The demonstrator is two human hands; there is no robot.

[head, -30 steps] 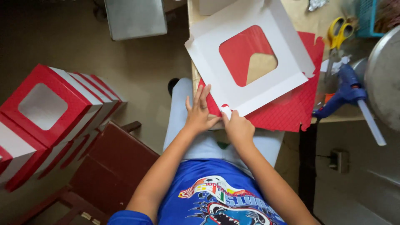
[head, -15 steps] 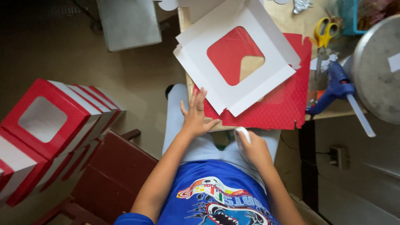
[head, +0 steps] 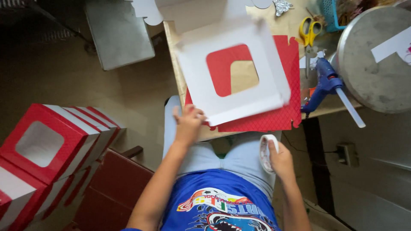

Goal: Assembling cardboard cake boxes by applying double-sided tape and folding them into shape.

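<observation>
Right grip: right hand (head: pixel 280 160) clenched round a roll of white tape (head: pixel 266 152) — over the lap.
Left grip: left hand (head: pixel 188 124) released — fingertips on the white windowed card (head: pixel 231 100), atop red card (head: pixel 282 115) on the counter (head: pixel 177 64).

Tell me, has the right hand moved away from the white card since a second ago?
Yes. The right hand, holding a tape roll, has pulled back off the table edge toward the lap.

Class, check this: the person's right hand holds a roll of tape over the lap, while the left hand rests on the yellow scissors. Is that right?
Not quite. In the head view the left hand rests on the edge of the white card, not the scissors, which lie untouched farther back. The right hand does hold the tape.
</observation>
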